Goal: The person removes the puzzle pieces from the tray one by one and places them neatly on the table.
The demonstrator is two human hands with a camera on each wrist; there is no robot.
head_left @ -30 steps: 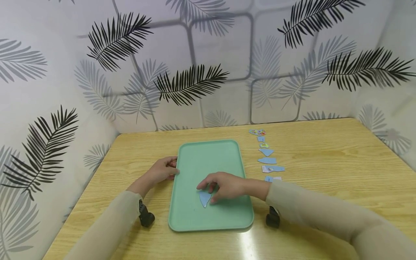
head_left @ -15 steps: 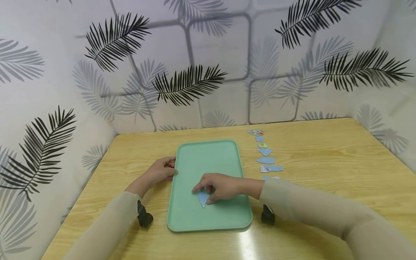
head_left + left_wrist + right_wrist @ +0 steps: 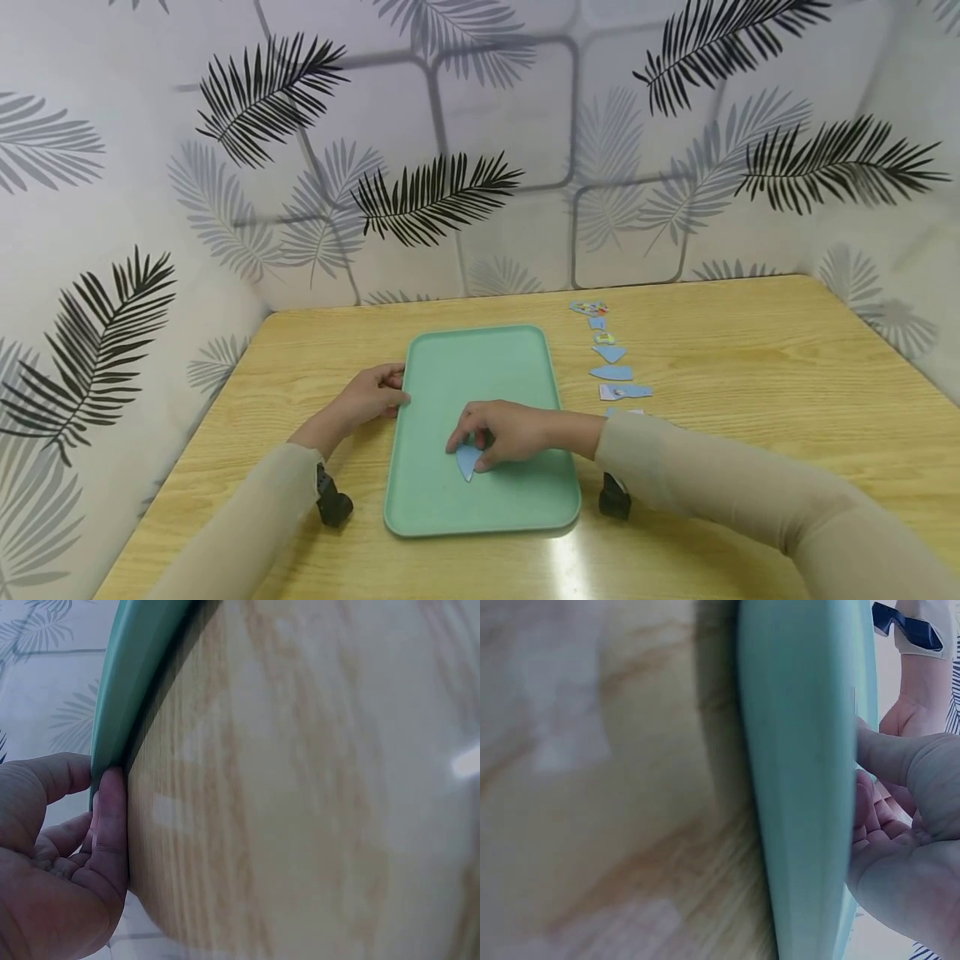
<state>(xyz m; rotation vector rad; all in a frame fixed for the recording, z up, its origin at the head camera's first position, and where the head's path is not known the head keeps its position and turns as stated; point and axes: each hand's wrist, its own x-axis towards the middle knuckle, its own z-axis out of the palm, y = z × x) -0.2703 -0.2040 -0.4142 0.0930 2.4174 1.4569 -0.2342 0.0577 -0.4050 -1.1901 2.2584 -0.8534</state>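
A light green tray [image 3: 480,358] lies on the wooden table. My left hand [image 3: 371,394] holds its left rim, thumb on the edge and fingers against the outer side, as the left wrist view shows. Over the tray's lower middle, my right hand [image 3: 506,431] has index finger and thumb at the edges of a small pointed blue puzzle piece [image 3: 468,461], pinching it flat on the tray. Part of the piece is hidden under the fingers. In the right wrist view the tray's side wall [image 3: 799,780] covers the fingertips.
Right of the tray, several flat blue pieces lie in a column, among them a patterned piece [image 3: 589,307], a triangular piece [image 3: 611,354] and a long piece [image 3: 626,392]. The lowest is partly behind the right sleeve [image 3: 675,450]. A patterned wall [image 3: 495,217] stands behind the table.
My right hand has moved slightly left, and its index finger and thumb have come in onto the blue puzzle piece. My left hand has stayed at the tray's rim.
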